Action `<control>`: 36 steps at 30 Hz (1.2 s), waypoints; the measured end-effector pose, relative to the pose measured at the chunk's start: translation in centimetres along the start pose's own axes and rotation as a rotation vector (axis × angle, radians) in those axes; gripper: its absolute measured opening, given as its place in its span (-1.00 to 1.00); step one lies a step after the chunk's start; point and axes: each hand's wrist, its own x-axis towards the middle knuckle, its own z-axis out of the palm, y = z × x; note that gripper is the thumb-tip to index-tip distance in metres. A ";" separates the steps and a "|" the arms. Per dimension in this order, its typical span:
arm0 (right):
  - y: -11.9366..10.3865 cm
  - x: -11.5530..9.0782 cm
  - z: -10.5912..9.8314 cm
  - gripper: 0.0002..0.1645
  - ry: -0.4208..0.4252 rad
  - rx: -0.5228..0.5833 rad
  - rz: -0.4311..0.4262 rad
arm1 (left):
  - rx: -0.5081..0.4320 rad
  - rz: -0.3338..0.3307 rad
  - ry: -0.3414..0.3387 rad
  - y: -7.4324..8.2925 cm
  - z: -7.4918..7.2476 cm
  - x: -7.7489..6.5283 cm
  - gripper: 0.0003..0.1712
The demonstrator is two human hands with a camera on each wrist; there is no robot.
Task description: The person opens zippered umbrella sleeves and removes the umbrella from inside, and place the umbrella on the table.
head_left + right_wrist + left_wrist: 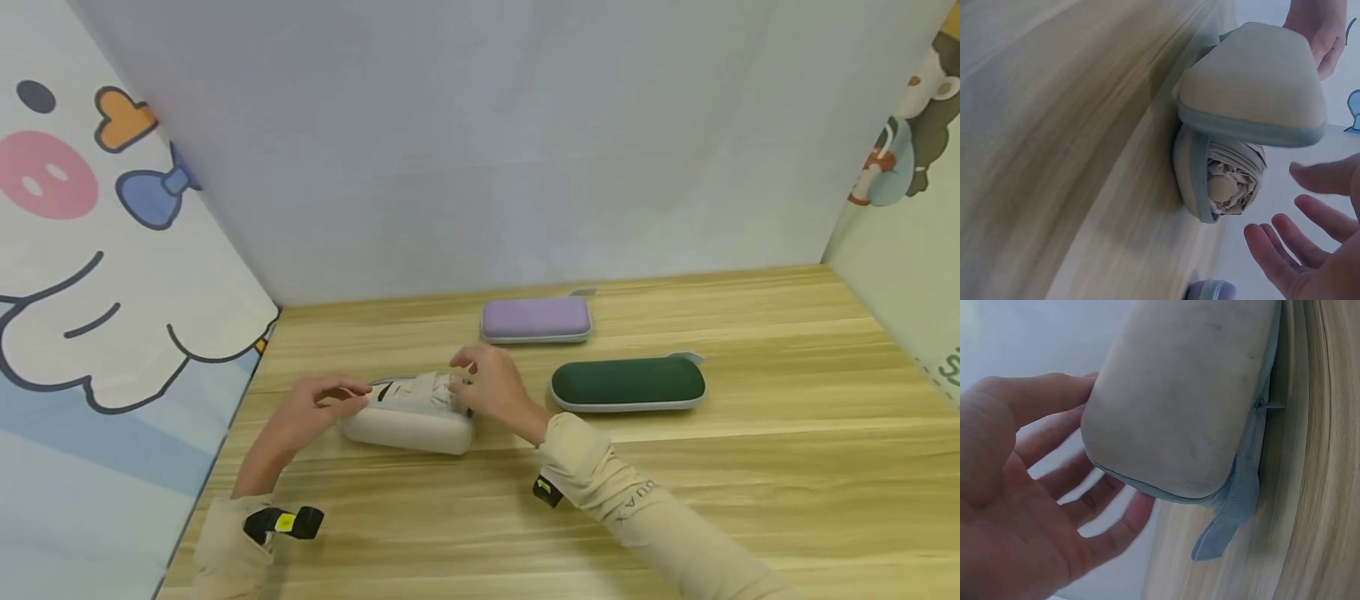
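Observation:
A beige zip case point(408, 433) lies unfastened at the left of the table, its lid tipped toward me. Inside it is a rolled, folded umbrella point(422, 390) in cream fabric; the round end point(1222, 187) shows in the right wrist view. My left hand point(303, 412) holds the case's left end, thumb at the lid's edge and fingers curved behind it. Close by in the left wrist view hangs a grey-blue strap loop point(1229, 515). At the case's right end hovers my right hand point(491, 387), its fingers spread and loosely bent, a small gap from the umbrella.
A purple case point(536, 318) lies behind, toward the wall. To the right is a longer dark green case point(628, 383) with a pale tab. Pale fabric walls point(525, 167) stand behind and on both sides of the wooden table point(750, 483).

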 end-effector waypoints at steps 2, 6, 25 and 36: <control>0.3 0.0 0.3 -0.64 -0.040 -0.019 -0.022 | 0.015 -0.033 -0.021 0.0 0.0 -0.5 -0.58; 1.1 -0.1 1.0 -0.46 -0.083 -0.078 -0.066 | 0.011 -0.138 -0.090 -0.4 0.0 -1.3 -0.41; 1.9 -0.5 2.6 -0.25 -0.163 -0.181 -0.099 | -0.394 -0.316 -0.172 -4.0 1.5 -3.7 -0.22; 3.4 -0.2 3.3 -0.39 -0.071 0.243 -0.098 | -0.460 -0.240 -0.174 -5.6 1.7 -4.0 -0.20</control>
